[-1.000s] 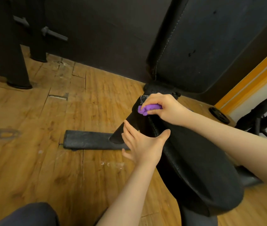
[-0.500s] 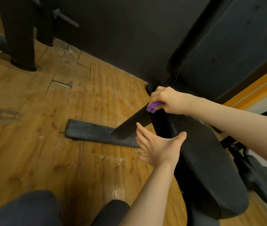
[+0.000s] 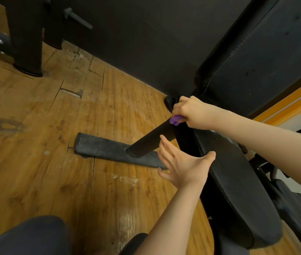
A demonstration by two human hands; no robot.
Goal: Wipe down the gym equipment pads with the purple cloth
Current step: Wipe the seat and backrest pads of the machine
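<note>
A black padded bench seat (image 3: 238,190) runs from the lower right up toward the middle, with the black back pad (image 3: 265,48) rising behind it. My right hand (image 3: 192,111) grips a bunched purple cloth (image 3: 175,119) at the seat's far narrow end, where seat and back pad meet. Only a small lump of cloth shows below the fingers. My left hand (image 3: 181,164) has its fingers straight and spread, thumb lying against the seat's left edge.
A black metal strut (image 3: 149,142) slants down from the seat to a grey floor bar (image 3: 113,150) on the wooden floor. Dark machine posts (image 3: 26,39) stand at the back left. More equipment (image 3: 293,205) sits at the right. My knees show at the bottom.
My right hand with the cloth has stayed at the seat's far end, while my view has shifted so the bench sits further right. My left hand remains spread beside the seat edge.
</note>
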